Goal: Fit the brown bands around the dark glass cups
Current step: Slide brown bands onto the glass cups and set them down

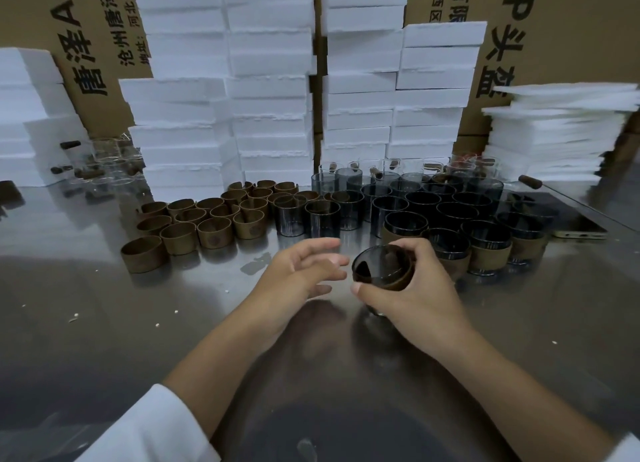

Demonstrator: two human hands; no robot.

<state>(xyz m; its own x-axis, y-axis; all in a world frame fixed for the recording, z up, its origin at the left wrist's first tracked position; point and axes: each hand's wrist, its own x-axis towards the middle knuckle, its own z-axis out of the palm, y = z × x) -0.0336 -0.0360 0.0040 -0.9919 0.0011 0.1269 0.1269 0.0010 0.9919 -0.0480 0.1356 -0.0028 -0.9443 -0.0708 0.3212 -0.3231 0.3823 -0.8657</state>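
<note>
My right hand [412,292] grips a dark glass cup [379,264] with a brown band around it, held just above the metal table [138,323]. Beside the cup, my left hand [304,274] hovers with relaxed, spread fingers and holds nothing. Several loose brown bands [194,219] stand in a cluster at the left centre. Behind my hands stand several bare dark cups [322,217]. To the right are cups wearing brown bands [488,247].
Tall stacks of white foam blocks [228,91] and cardboard boxes [561,29] wall off the back. Clear glasses [107,157] sit at the far left. A phone [575,226] lies at the right. Small white crumbs dot the table at left.
</note>
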